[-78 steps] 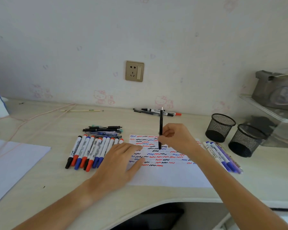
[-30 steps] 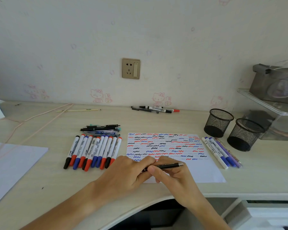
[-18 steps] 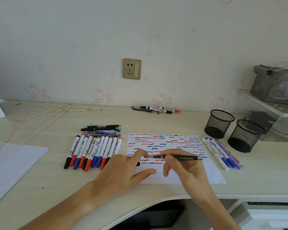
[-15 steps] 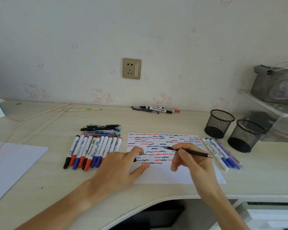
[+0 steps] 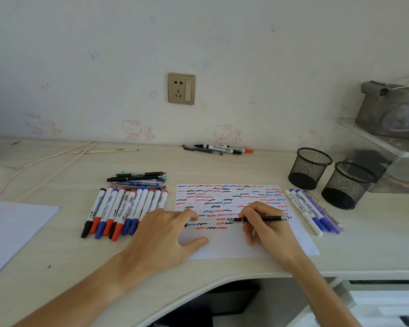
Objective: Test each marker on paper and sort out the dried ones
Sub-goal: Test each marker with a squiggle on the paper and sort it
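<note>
A white test paper (image 5: 234, 246) covered in red, blue and black squiggles lies at the desk's front. My right hand (image 5: 267, 230) grips a thin black pen (image 5: 262, 218), tip pointing left and touching the paper among the lower squiggles. My left hand (image 5: 165, 234) rests flat on the paper's left edge; a small black piece, perhaps the cap, peeks out under its fingers. A row of several red, blue and black capped markers (image 5: 125, 211) lies left of the paper, with thin pens (image 5: 137, 178) stacked behind it. Three or so markers (image 5: 309, 210) lie to the paper's right.
Two black mesh cups (image 5: 308, 168) (image 5: 347, 185) stand at the right. A few pens (image 5: 219, 149) lie by the wall under the socket (image 5: 181, 88). Another white sheet (image 5: 12, 227) is at the far left, a pink cord (image 5: 47, 161) behind it, a clear shelf (image 5: 387, 140) at the right.
My hands pulled the pen apart near the front edge. The right hand then turned the pen and brought its tip down onto the paper; the left hand settled flat on the paper's edge.
</note>
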